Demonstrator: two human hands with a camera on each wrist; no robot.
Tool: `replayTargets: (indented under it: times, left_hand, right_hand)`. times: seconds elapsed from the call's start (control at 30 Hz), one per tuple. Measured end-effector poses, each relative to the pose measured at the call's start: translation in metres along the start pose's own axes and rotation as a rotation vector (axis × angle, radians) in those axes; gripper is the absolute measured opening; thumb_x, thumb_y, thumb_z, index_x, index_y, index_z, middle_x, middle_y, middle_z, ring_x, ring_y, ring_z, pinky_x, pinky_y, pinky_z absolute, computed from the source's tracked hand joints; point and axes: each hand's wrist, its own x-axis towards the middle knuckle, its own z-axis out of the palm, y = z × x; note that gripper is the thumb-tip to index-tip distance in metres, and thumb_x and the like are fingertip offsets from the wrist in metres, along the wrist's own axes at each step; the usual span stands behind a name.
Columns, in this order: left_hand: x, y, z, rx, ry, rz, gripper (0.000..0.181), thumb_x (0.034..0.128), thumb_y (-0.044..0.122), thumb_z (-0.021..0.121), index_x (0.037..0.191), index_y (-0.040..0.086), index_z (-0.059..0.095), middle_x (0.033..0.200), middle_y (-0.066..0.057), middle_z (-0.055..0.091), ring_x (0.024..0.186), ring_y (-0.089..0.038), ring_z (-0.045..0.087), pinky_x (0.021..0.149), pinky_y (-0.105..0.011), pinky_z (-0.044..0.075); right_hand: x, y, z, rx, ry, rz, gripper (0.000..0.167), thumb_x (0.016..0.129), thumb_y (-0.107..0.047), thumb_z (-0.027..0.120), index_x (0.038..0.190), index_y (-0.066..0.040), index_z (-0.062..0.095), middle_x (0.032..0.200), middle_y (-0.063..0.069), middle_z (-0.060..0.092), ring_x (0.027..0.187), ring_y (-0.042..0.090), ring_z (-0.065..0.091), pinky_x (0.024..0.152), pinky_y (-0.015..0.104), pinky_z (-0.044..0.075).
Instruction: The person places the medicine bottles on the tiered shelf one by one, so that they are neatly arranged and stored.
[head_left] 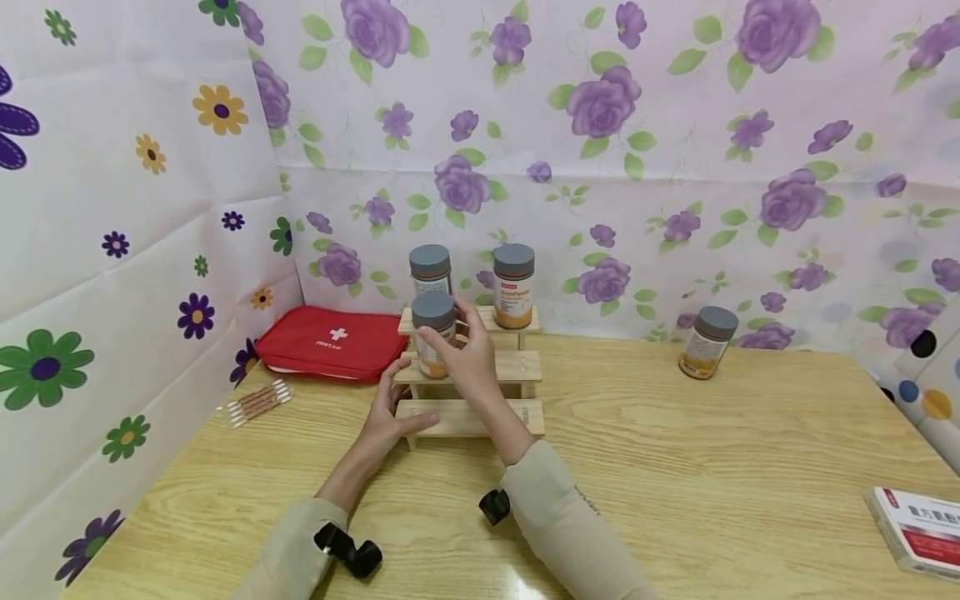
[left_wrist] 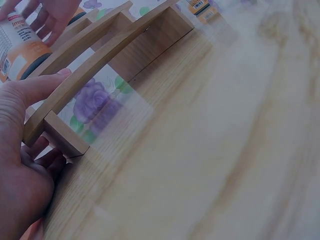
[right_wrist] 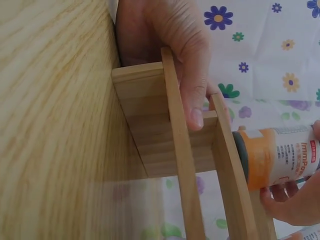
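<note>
A wooden three-step rack (head_left: 469, 418) stands on the table, held at its left end by my left hand (head_left: 382, 429), with the thumb over the lowest step. My right hand (head_left: 472, 354) grips a grey-lidded bottle (head_left: 432, 360) upright at the left of the middle step. On the top step are two similar bottles, one (head_left: 430, 265) behind the gripped one and one (head_left: 513, 287) at the right. In the left wrist view, the left thumb lies along the rack's front board (left_wrist: 95, 62). The right wrist view shows the gripped bottle (right_wrist: 280, 155) at the middle board.
A red first aid pouch (head_left: 330, 343) lies left of the rack, with a bundle of cotton swabs (head_left: 257, 403) in front of it. Another bottle (head_left: 707, 343) stands at the back right. A white and red box (head_left: 918, 532) lies at the right edge.
</note>
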Motion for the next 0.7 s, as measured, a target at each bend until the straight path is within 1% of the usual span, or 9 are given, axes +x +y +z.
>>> replayTargets:
  times: [0.13, 0.37, 0.5, 0.7]
  left_hand:
    - [0.0001, -0.0005, 0.0004, 0.003, 0.004, 0.002, 0.091, 0.0804, -0.001, 0.074, 0.150, 0.025, 0.020, 0.151, -0.011, 0.034, 0.139, -0.030, 0.032, 0.107, -0.044, 0.033]
    - [-0.0016, 0.0008, 0.0002, 0.003, 0.004, -0.019, 0.091, 0.0806, 0.001, 0.074, 0.149, 0.028, 0.020, 0.153, -0.011, 0.031, 0.142, -0.032, 0.029, 0.110, -0.050, 0.030]
    - [-0.0017, 0.0012, 0.0005, -0.003, 0.001, -0.012, 0.092, 0.0800, 0.000, 0.074, 0.149, 0.027, 0.020, 0.152, -0.012, 0.032, 0.142, -0.032, 0.029, 0.110, -0.050, 0.029]
    - [-0.0017, 0.0014, 0.0005, 0.003, -0.001, -0.014, 0.092, 0.0804, 0.001, 0.074, 0.149, 0.027, 0.020, 0.152, -0.012, 0.032, 0.141, -0.032, 0.030, 0.109, -0.049, 0.031]
  right_hand:
    - [0.0001, 0.0024, 0.0011, -0.015, -0.009, 0.012, 0.058, 0.091, -0.026, 0.069, 0.142, -0.012, 0.045, 0.135, 0.013, 0.054, 0.123, 0.029, 0.053, 0.100, 0.044, 0.046]
    - [0.0000, 0.0026, 0.0012, -0.012, -0.017, 0.040, 0.060, 0.091, -0.028, 0.069, 0.143, -0.012, 0.044, 0.138, 0.013, 0.053, 0.126, 0.030, 0.052, 0.103, 0.047, 0.044]
    - [-0.0005, 0.0000, -0.0012, -0.004, -0.026, 0.039, 0.060, 0.091, -0.028, 0.069, 0.143, -0.012, 0.044, 0.139, 0.014, 0.052, 0.126, 0.031, 0.051, 0.105, 0.047, 0.043]
    - [-0.0018, -0.0040, -0.0023, -0.002, -0.022, 0.023, 0.058, 0.091, -0.026, 0.069, 0.142, -0.012, 0.045, 0.138, 0.013, 0.053, 0.124, 0.029, 0.051, 0.102, 0.046, 0.044]
